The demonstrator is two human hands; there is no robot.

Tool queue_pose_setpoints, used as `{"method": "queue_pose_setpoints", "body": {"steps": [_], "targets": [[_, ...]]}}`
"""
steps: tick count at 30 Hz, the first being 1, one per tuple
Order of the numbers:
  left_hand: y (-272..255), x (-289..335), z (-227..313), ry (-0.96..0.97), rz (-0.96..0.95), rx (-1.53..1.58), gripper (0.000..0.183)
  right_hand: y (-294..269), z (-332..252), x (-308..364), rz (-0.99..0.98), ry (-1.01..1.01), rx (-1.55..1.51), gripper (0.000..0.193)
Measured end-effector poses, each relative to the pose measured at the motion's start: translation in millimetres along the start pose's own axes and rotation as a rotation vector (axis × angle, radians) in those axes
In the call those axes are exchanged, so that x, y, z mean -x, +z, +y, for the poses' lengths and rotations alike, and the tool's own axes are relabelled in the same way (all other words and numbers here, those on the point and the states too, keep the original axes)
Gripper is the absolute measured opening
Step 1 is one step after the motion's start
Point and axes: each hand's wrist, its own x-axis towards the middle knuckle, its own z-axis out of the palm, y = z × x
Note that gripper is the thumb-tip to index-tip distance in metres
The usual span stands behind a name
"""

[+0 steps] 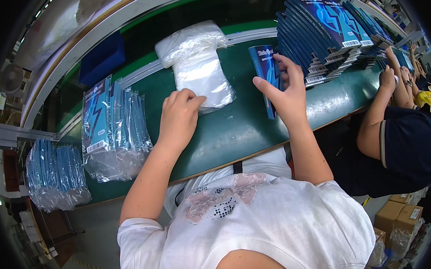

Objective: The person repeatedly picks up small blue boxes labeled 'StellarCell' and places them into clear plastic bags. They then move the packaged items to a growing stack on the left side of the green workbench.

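My right hand [292,91] grips a slim dark-blue box [263,62], thumb on its near side and fingers around its far side. The box stands upright on the green table. Left of it lies a stack of clear plastic bags [199,74], with a bunched plastic wrap [190,40] at its far end. My left hand [182,109] has its fingers curled and pinched at the near left edge of the top plastic bag. Bagged blue boxes [98,117] stand in a row left of that hand, and more bagged boxes [54,166] sit farther left.
Tall leaning stacks of unbagged blue boxes [312,27] fill the table's far right. A dark-blue bin [102,57] sits beyond the metal rail at the left. To my right, a co-worker in a dark shirt [408,137] sits close. Cardboard cartons [398,217] stand behind on the floor.
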Motion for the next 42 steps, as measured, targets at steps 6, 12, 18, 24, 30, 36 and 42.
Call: {"method": "queue_pose_setpoints", "body": {"steps": [6, 12, 18, 24, 30, 36, 42], "targets": [[-7, -6, 18, -0.068, 0.196, 0.175, 0.02, -4, -12, 15, -0.764, 0.834, -1.241, 0.042], [-10, -9, 13, -0.111, 0.232, 0.435, 0.023, 35, -12, 25, -0.921, 0.746, -1.295, 0.058], [-16, -6, 4, -0.446, 0.094, 0.532, 0.014, 37, -1, 11, -0.854, 0.734, -1.194, 0.055], [-19, -2, 4, -0.658, 0.051, 0.885, 0.013, 26, 2, 15, -0.758, 0.678, -0.941, 0.048], [-29, -3, 19, -0.196, 0.102, 0.38, 0.021, 36, -11, 26, -0.537, 0.664, -0.885, 0.043], [-38, 0, 19, -0.307, 0.054, 0.419, 0.024, 34, -14, 22, -0.641, 0.496, -0.835, 0.041], [-38, 0, 26, -0.172, -0.02, 0.429, 0.027, 49, -5, 27, -0.495, 0.505, -0.808, 0.034]]}}
